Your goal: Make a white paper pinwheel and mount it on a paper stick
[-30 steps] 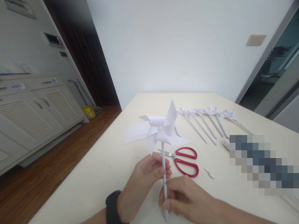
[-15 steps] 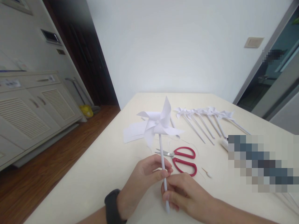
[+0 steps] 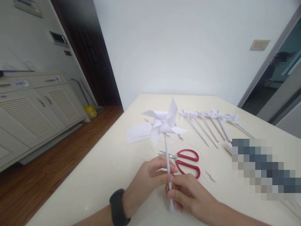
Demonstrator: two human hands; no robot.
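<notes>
A white paper pinwheel [image 3: 164, 121] on a rolled paper stick stands almost upright before me. Both hands grip its stick. My left hand [image 3: 154, 175], with a dark band on the wrist, pinches the stick midway with thumb and fingers. Just below it my right hand [image 3: 188, 191] is closed round the lower part, with the stick's end showing underneath. Behind the stick lie red-handled scissors [image 3: 189, 155] on the table, blades pointing left. Past the pinwheel, partly hidden by its blades, are some white paper sheets [image 3: 138, 133].
Several finished pinwheels [image 3: 209, 121] lie in a row at the back right of the cream table [image 3: 94, 182]. A small pointed brown-and-white piece [image 3: 210, 176] and thin wire-like strands lie near the scissors. A blurred-out object [image 3: 265, 166] is at the right.
The view has shifted slightly, so everything appears a little further right. Both hands keep hold of the pinwheel's stick, and its blades sit at nearly the same angle.
</notes>
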